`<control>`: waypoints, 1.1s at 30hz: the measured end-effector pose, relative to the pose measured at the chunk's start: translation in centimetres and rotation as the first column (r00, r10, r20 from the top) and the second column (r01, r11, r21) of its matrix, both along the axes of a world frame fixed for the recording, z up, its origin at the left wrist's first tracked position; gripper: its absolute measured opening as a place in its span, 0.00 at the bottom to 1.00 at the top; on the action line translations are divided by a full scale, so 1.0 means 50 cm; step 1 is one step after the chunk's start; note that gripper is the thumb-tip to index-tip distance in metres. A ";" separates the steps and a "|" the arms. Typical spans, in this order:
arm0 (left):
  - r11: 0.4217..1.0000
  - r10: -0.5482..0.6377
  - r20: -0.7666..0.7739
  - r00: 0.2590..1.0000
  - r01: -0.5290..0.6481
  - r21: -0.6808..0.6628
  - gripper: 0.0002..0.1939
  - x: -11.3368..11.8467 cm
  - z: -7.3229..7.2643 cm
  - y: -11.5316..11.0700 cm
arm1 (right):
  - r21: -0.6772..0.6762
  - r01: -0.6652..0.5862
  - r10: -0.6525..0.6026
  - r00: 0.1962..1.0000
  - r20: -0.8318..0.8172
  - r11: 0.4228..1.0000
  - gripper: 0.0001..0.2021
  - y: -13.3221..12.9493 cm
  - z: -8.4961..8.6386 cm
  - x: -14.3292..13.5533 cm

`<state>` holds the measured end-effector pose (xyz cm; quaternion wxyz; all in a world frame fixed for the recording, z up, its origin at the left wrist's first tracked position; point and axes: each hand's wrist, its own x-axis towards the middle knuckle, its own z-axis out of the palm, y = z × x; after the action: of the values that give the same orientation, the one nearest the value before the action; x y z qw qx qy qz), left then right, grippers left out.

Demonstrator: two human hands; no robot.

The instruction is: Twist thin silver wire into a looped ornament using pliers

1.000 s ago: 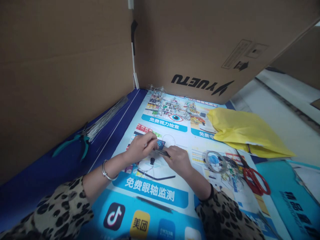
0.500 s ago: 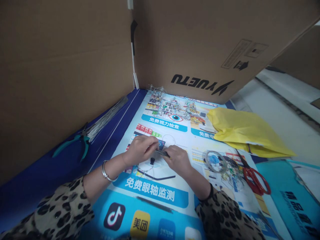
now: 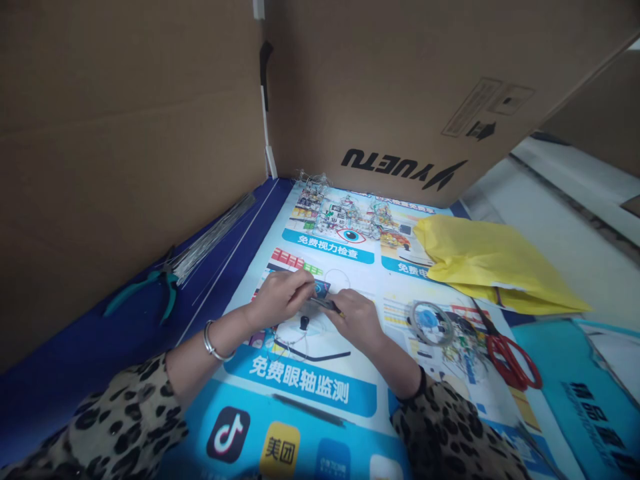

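My left hand [image 3: 283, 297] is closed in a pinch above the printed sheet, on what looks like a thin wire. A fine wire loop [image 3: 338, 271] shows just beyond the fingers, and another looped wire with small bits [image 3: 290, 343] lies below the hand. My right hand [image 3: 356, 318] is wrapped round pliers; their slim grey jaws [image 3: 324, 303] point left, close to my left fingertips. The pliers' handles are hidden in my palm. Exactly where the jaws meet the wire is too small to make out.
Cardboard walls [image 3: 400, 87] rise behind and left. Teal-handled pliers [image 3: 143, 290] and straight wires [image 3: 213, 233] lie left. Beaded wire pieces [image 3: 345, 217] are at the back. Right are a tape roll [image 3: 431, 323], red scissors [image 3: 513, 360], a yellow bag [image 3: 490, 260] and a teal folder [image 3: 565, 373].
The plier jaws have shifted slightly to the left and up, nearer my left fingertips. Both hands otherwise stay almost where they were.
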<state>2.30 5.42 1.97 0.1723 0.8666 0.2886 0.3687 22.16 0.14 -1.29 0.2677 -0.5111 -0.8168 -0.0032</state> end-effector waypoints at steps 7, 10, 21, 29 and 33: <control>0.998 -0.007 0.020 1.000 0.009 -0.063 0.05 0.000 0.006 -0.002 | -0.001 0.008 -0.008 1.000 0.018 1.000 0.12 -0.001 0.001 0.001; 0.996 0.001 0.027 1.000 0.001 -0.089 0.05 0.000 0.010 -0.003 | -0.016 0.001 -0.001 1.000 0.025 1.000 0.12 -0.002 0.002 0.001; 0.993 0.011 0.032 0.999 -0.007 -0.120 0.04 0.001 0.012 -0.004 | 0.006 -0.001 0.001 1.000 0.022 1.000 0.11 -0.002 0.002 0.000; 0.970 0.026 0.129 0.991 0.006 -0.242 0.05 0.004 0.015 -0.004 | -0.019 0.006 -0.006 1.000 -0.016 1.000 0.12 0.000 -0.001 0.002; 0.966 0.034 0.128 0.991 0.001 -0.260 0.05 0.005 0.018 -0.005 | -0.029 -0.007 0.006 1.000 -0.022 1.000 0.12 -0.001 0.003 0.002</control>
<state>2.53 5.18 2.85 0.2998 0.8080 0.3297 0.3855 22.25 0.11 -1.14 0.2689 -0.5122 -0.8155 0.0153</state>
